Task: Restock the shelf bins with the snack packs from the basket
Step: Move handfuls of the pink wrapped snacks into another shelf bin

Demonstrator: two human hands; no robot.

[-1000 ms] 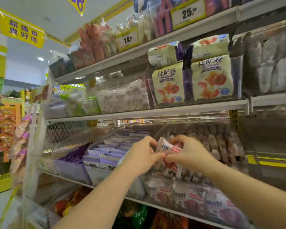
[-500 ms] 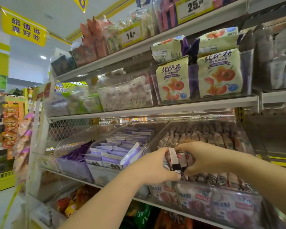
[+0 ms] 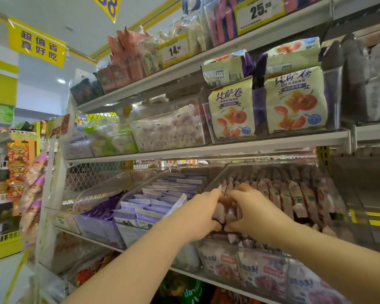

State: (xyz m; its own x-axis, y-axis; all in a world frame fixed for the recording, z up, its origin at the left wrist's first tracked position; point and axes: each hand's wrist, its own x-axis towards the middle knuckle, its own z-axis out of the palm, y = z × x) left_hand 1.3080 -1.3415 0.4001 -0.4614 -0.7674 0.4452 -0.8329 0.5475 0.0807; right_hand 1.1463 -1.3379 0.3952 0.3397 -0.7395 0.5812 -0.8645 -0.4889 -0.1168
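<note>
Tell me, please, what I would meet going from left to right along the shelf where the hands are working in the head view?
Dark purple packs in a clear bin → pale lilac packs in the next bin → left hand → right hand, both gripping snack packs → standing rows of packs further right.

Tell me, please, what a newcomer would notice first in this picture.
Both hands meet at centre: the left hand and right hand pinch snack packs inside a clear bin full of similar packs. One shelf up, cream bags printed with tomatoes stand out.
</note>
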